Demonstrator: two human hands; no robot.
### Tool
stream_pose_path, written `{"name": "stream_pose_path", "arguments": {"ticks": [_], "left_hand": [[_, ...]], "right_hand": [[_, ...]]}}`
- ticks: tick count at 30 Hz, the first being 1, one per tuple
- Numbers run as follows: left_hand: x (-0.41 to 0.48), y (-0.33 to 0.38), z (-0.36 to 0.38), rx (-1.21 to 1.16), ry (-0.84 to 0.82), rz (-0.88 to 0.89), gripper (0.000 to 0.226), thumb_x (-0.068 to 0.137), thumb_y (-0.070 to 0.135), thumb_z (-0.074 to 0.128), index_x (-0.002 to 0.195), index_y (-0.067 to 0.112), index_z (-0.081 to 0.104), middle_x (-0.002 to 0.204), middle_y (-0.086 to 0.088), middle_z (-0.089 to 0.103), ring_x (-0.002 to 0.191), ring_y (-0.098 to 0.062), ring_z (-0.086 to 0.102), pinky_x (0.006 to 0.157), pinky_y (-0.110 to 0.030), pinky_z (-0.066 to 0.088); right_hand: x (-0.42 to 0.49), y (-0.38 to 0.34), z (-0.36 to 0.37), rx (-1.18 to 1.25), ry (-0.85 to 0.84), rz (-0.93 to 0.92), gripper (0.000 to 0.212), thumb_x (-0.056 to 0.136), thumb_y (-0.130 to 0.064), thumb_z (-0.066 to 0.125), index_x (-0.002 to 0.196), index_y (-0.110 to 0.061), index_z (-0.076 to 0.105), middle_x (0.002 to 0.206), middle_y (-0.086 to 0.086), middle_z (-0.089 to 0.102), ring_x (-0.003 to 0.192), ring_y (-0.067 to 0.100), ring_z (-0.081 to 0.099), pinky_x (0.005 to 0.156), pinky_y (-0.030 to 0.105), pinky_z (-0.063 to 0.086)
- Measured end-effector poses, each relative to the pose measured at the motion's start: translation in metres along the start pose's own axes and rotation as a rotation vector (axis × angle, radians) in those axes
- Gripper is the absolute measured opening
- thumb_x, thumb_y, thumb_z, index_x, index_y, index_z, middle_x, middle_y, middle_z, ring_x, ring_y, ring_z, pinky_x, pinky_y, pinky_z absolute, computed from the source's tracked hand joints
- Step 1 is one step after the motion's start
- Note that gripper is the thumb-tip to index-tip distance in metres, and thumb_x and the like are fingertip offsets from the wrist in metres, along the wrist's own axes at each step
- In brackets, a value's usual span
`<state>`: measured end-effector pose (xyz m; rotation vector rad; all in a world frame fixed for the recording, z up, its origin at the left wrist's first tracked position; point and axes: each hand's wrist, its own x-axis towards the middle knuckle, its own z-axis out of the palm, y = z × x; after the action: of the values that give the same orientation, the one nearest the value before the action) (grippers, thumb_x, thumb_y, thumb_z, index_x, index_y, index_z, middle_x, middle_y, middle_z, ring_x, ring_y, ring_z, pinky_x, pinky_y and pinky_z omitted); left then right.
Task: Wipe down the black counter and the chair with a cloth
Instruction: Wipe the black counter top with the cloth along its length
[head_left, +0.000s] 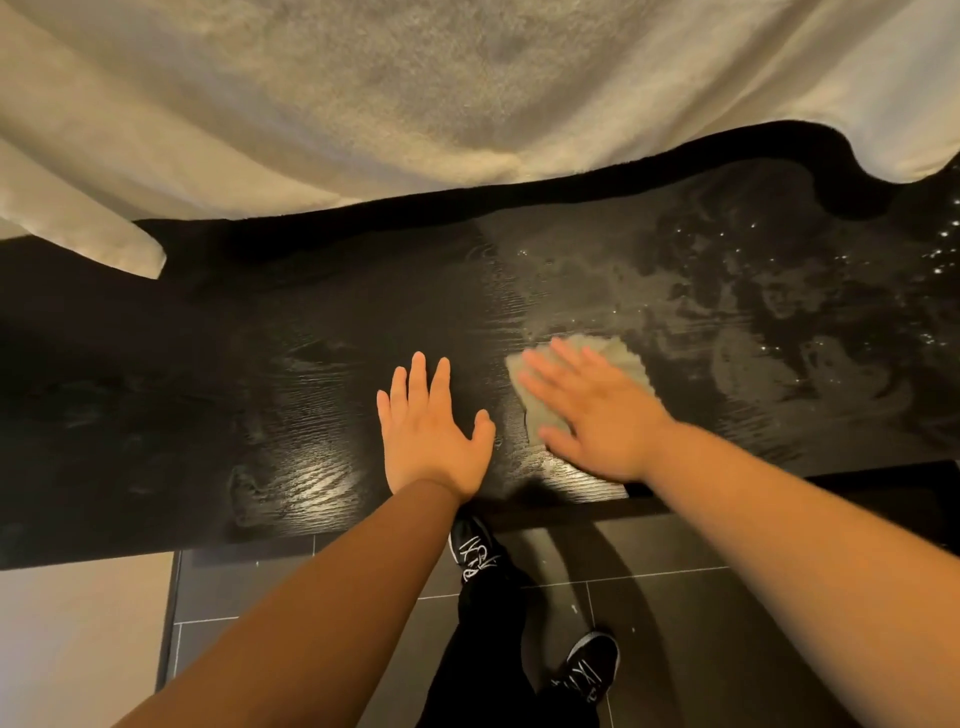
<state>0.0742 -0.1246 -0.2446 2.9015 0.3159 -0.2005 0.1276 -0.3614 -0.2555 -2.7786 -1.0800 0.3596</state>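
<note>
Black wood-grain bench (260, 338): the left hand (434, 436) lies flat on it, palm down, fingers straight and spread, holding nothing. The right hand (597, 415), blurred, presses flat with fingers extended on a pale cloth (618, 356), which lies on the bench just beside the left hand. Wet smears and droplets (779, 312) cover the bench to the right of the cloth. Pale fabric (415, 93) hangs over the bench's far edge. Dark tiled floor (649, 623) lies below.
</note>
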Motion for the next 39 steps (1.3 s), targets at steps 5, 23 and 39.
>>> {"name": "stream_pose_path", "arguments": {"ticks": [5,23,39], "left_hand": [[0.000,0.001,-0.001,0.009,-0.001,0.000,0.080,0.097,0.063,0.038,0.167,0.028,0.018,0.177,-0.003,0.006,0.163,-0.028,0.000,0.132,-0.052,0.003],[0.001,0.001,0.000,0.035,0.000,-0.002,0.081,0.097,0.062,0.043,0.167,0.027,0.020,0.177,-0.004,0.009,0.163,-0.029,0.003,0.132,-0.052,0.004],[0.001,0.001,0.002,0.028,0.031,0.004,0.082,0.093,0.062,0.040,0.166,0.026,0.025,0.176,-0.006,0.014,0.162,-0.030,0.007,0.132,-0.053,0.007]], "right_hand": [[0.044,0.003,-0.019,0.064,0.013,0.323,0.075,0.103,-0.057,0.023,0.167,-0.023,0.006,0.175,0.001,-0.002,0.160,0.030,-0.008,0.130,0.051,-0.001],[0.016,0.001,-0.018,0.090,0.044,0.437,0.073,0.105,-0.052,0.025,0.167,-0.020,0.006,0.175,0.003,-0.004,0.160,0.031,-0.009,0.129,0.052,0.000],[0.008,0.007,-0.016,0.091,0.050,0.570,0.077,0.100,-0.055,0.014,0.167,-0.019,0.002,0.175,0.005,-0.005,0.160,0.034,-0.008,0.129,0.052,-0.002]]}}
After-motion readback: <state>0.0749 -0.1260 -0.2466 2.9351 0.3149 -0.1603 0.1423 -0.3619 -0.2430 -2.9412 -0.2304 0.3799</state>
